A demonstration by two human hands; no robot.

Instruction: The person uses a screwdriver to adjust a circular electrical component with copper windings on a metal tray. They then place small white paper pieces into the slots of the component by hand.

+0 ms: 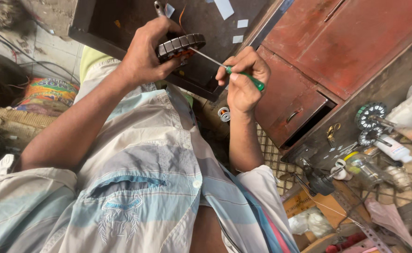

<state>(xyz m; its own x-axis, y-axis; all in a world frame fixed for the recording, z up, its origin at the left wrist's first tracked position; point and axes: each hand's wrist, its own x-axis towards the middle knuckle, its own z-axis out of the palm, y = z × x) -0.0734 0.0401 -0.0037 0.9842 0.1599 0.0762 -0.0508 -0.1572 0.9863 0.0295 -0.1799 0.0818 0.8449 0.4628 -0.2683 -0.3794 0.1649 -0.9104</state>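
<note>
Fingers of the left hand point(143, 54) wrap tightly around a round motor stator point(180, 46), a ring of dark metal laminations with copper-coloured winding showing underneath. This stator serves as the landmark for everything else. It is held up over the edge of a dark metal tray point(121, 18), which lies behind it and carries a few scraps of pale paper.

Just to the right of the stator, the right hand point(243, 77) is closed around the green handle of a thin screwdriver point(224, 65). The slim metal shaft runs from that hand up and left, and its tip meets the side of the stator, at or between the laminations; the exact contact point is too small to tell.

Below and to the right of the stator, near the right wrist, a small spool of wire point(224, 114) sits on the cluttered surface. Further right of the stator stands a worn red metal cabinet point(337, 51) with a drawer point(292, 105) pulled slightly open. Well beyond that, far right and lower than the stator, two more wound rotor-like parts point(371, 122) lie among white tubes point(395, 149) and a clear jar point(363, 169). Beneath the stator, filling the lower frame, is the person's striped pale-blue shirt point(140, 178).
</note>
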